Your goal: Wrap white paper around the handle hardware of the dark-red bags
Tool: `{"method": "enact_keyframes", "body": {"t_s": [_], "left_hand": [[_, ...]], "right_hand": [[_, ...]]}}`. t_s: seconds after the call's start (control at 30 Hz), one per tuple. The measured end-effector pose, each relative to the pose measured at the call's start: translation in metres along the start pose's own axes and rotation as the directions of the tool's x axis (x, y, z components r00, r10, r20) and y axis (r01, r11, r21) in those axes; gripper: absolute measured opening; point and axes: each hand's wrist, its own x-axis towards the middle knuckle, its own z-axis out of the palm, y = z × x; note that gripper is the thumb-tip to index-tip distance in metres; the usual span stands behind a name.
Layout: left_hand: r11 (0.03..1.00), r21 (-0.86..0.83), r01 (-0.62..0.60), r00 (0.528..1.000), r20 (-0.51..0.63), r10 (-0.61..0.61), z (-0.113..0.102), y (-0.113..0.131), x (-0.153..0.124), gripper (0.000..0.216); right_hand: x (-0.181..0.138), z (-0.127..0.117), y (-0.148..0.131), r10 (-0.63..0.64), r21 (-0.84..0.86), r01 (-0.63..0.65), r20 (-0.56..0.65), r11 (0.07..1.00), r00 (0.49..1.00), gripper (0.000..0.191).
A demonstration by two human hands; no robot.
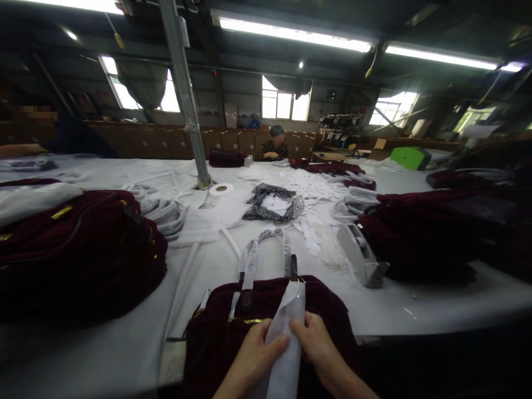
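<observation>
A dark red velvet bag (249, 321) lies at the near edge of the white table (407, 305), its handles wrapped in white paper and stretched away from me. My left hand (253, 357) and my right hand (316, 341) are both closed on a strip of white wrapping paper (286, 338) that runs from the bag's handle down toward me. The thumbs pinch the strip from either side.
Piles of dark red bags sit at left (78, 249) and right (432, 233). A tape dispenser (359, 255), a tape roll (221, 189), a patterned cloth (274, 202) and paper scraps lie mid-table. A metal post (185, 94) rises behind. A person (274, 144) sits at the far side.
</observation>
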Motion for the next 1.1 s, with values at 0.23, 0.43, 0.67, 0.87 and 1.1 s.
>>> {"method": "enact_keyframes", "body": {"t_s": [0.23,0.43,0.67,0.87,1.1], "left_hand": [[0.985,0.167,-0.049,0.958,-0.271,0.093,0.016,-0.010,-0.013,0.021],[0.801,0.571,-0.182,0.844,-0.327,0.425,0.030,-0.024,-0.020,0.021],[0.785,0.592,-0.180,0.818,-0.353,0.454,0.026,-0.052,-0.013,0.044],[0.138,0.984,-0.116,0.739,-0.008,0.674,0.027,-0.065,-0.022,0.049],[-0.175,0.984,-0.031,0.673,0.150,0.724,0.034,-0.061,-0.030,0.042]], "right_hand": [[0.004,0.003,0.007,0.007,-0.148,-0.001,0.041,0.989,0.999,0.021],[0.001,0.002,0.010,-0.051,-0.200,0.056,0.031,0.978,0.998,0.017],[0.001,-0.001,0.009,-0.142,-0.180,0.148,0.042,0.973,0.989,0.019],[0.003,-0.001,0.010,-0.014,-0.140,0.027,0.089,0.990,0.996,0.019],[-0.009,-0.004,-0.002,0.125,0.163,-0.156,0.181,0.974,0.975,0.020]]}}
